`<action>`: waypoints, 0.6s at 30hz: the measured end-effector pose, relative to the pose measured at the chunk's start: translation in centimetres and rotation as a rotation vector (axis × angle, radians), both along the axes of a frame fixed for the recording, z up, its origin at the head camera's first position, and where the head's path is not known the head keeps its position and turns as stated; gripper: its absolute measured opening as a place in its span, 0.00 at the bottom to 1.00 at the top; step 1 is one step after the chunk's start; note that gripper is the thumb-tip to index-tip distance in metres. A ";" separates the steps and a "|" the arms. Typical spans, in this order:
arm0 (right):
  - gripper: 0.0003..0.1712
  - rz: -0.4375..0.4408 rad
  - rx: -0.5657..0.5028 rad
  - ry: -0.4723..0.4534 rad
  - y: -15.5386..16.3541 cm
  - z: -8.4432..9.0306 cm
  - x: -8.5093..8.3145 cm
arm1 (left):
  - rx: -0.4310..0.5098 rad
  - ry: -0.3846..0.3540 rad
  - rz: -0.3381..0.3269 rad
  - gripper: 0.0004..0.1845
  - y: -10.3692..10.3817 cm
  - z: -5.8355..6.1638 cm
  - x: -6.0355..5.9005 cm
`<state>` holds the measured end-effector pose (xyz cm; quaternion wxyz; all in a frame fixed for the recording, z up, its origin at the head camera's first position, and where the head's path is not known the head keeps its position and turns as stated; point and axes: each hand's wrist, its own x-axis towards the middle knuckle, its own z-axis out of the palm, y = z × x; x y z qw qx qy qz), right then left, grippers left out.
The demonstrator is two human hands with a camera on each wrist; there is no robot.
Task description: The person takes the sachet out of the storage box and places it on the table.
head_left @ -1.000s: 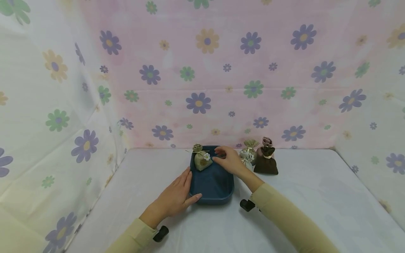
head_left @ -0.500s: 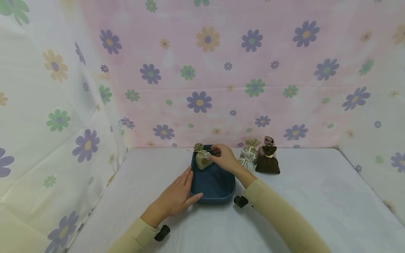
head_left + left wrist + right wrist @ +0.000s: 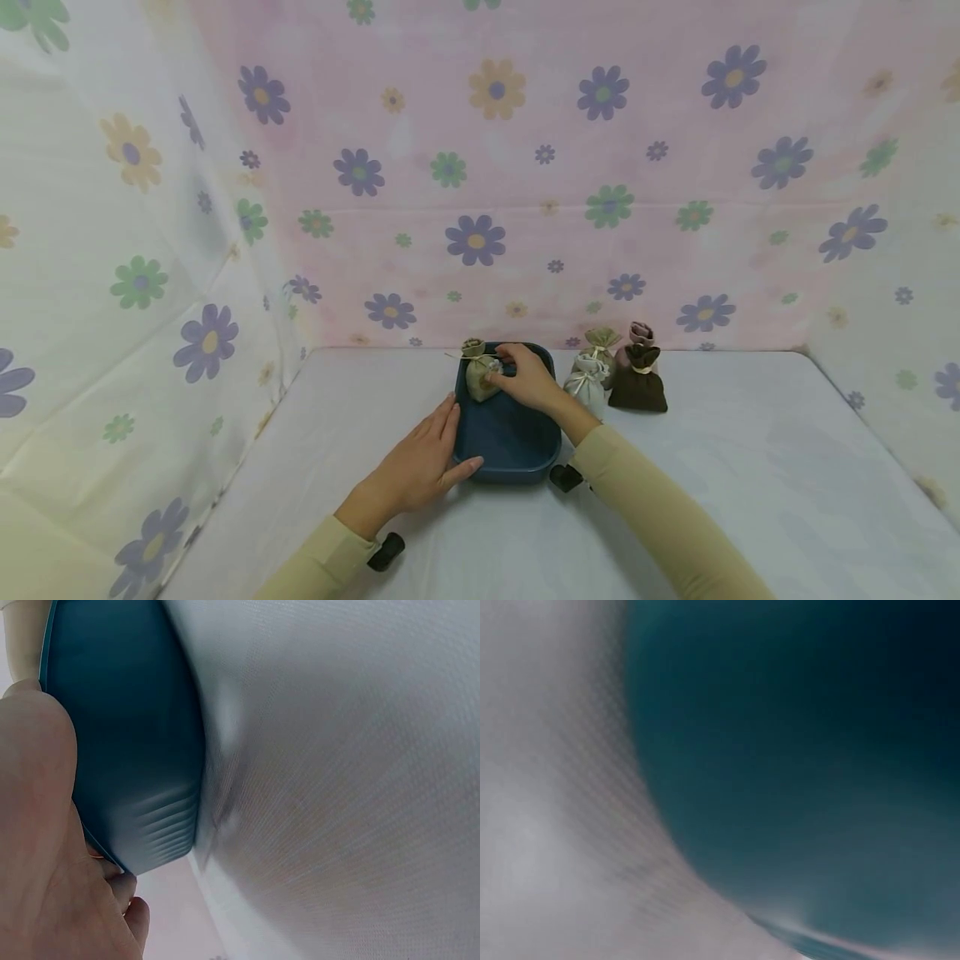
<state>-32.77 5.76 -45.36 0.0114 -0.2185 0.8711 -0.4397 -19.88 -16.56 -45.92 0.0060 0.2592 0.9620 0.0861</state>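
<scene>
A person in tan sleeves worked at a desk (image 3: 750, 467) covered in pale cloth, inside a booth of flower-printed sheeting. Furthest left, the left hand (image 3: 420, 467) lay flat with fingers straight and relaxed against the near left side of a dark blue tray (image 3: 510, 450), its thumb along the near rim; the left wrist view showed the same palm resting beside the tray's ribbed outer wall (image 3: 135, 765). Just beyond and to the right of that hand, one beige sachet (image 3: 480, 375) with a small flower trim sat inside the tray at its far left corner. The right hand (image 3: 525, 379) reached across the tray and its fingertips curled onto that sachet's right side, seemingly pinching it. The right wrist view was blurred and showed only the tray's blue floor (image 3: 817, 750) and pale cloth. Judging from this, one sachet was in the tray and being settled or adjusted there, while the rest waited outside. To the right of the right hand, just beside the tray, stood a cluster of four more sachets: a white one (image 3: 587, 388), an olive one (image 3: 600, 343) behind it, a dark brown one (image 3: 637, 387) and a pink one (image 3: 637, 335) behind that. Nothing lay between the right hand and that cluster.
</scene>
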 end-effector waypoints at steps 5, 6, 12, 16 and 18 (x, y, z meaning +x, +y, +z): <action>0.35 0.009 0.017 -0.022 0.0 0.0 0.0 | -0.002 0.006 0.000 0.53 0.0 0.0 0.0; 0.35 0.013 0.022 -0.022 0.0 0.0 -0.1 | -0.003 0.006 0.002 0.53 0.0 0.0 0.0; 0.32 0.015 0.049 -0.004 0.0 -0.1 0.0 | -0.002 0.003 0.005 0.53 0.0 0.0 0.0; 0.30 0.008 0.050 0.007 0.0 -0.1 0.1 | 0.007 0.000 0.003 0.53 0.0 0.0 0.0; 0.30 0.007 0.049 0.008 -0.1 -0.1 0.1 | 0.005 0.002 0.001 0.53 0.0 0.0 0.0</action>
